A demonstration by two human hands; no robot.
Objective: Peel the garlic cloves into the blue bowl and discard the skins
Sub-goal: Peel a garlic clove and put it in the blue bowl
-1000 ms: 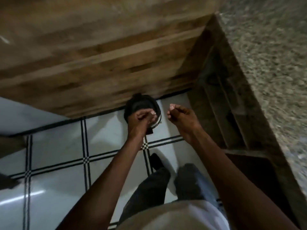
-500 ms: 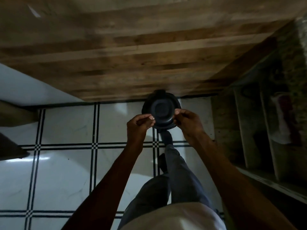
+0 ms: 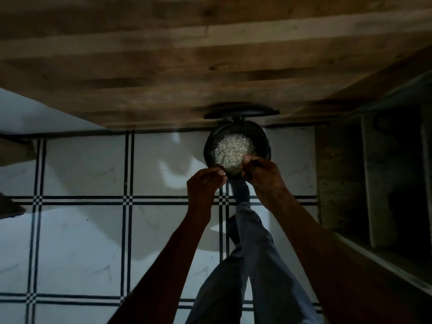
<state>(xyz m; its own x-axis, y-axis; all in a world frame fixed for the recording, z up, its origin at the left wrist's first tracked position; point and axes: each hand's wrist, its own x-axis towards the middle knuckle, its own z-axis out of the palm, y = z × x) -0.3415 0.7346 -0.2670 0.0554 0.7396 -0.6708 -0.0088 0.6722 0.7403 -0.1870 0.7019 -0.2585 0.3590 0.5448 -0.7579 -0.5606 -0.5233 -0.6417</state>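
My hands hang over the bin [image 3: 237, 152]. My left hand [image 3: 203, 185] and right hand [image 3: 261, 175] have curled fingers, but I cannot tell what they pinch. White skins [image 3: 231, 149] lie inside it.

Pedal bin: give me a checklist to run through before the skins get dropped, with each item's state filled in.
1. Lid of the pedal bin raised: ok.
2. Foot at the bin's base: ok.
3. Left hand over the opening: not ok, it sits just short of the near rim.
4. Right hand over the opening: ok, fingertips past the rim.
5. Skins in either hand: cannot tell, too dark.
6. Room in the bin: ok, pale scraps lie below the rim.
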